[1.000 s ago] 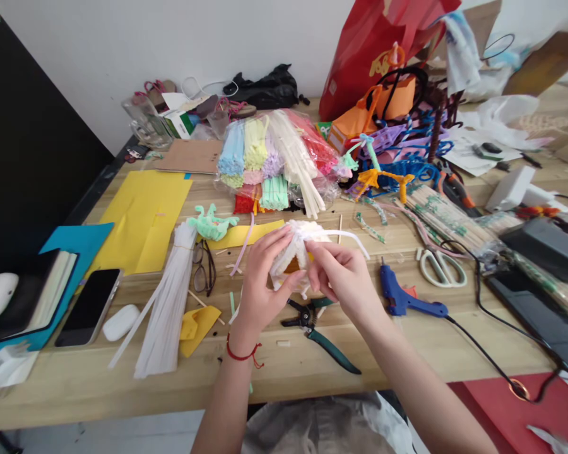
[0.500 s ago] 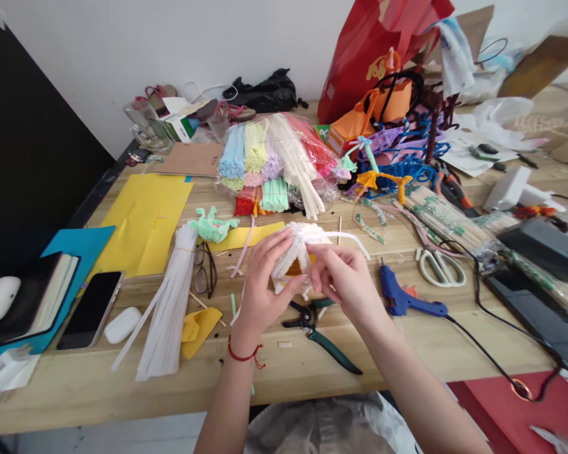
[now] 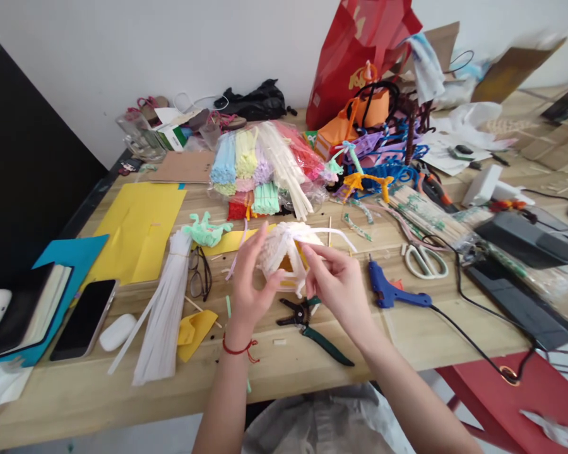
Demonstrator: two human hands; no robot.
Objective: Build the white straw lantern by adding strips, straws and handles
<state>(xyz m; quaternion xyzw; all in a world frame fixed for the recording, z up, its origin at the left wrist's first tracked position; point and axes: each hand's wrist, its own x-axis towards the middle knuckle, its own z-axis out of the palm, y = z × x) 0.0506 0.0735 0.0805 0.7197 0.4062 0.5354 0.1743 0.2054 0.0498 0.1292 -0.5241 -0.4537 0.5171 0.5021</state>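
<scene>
Pruners (image 3: pixel 307 329) before craft piece (image 3: pixel 277 244), glue gun (image 3: pixel 389 292) R, phone (image 3: pixel 84 320) L, on tbl (image 3: pixel 99 407).

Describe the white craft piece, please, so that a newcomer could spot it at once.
On the wooden table, find the green-handled cutters. Just beyond them, between the left hand and right hand, is the craft piece. Its fluffy white shell, opening onto a yellow-orange inside, sets it apart from the bundled white strips.

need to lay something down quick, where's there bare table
Bare tabletop shows between the smartphone and the front edge, left of the white strips; a smaller patch lies between the blue glue gun and that edge, beside the right forearm. The back is crowded: bagged chenille stems, red bag.
</scene>
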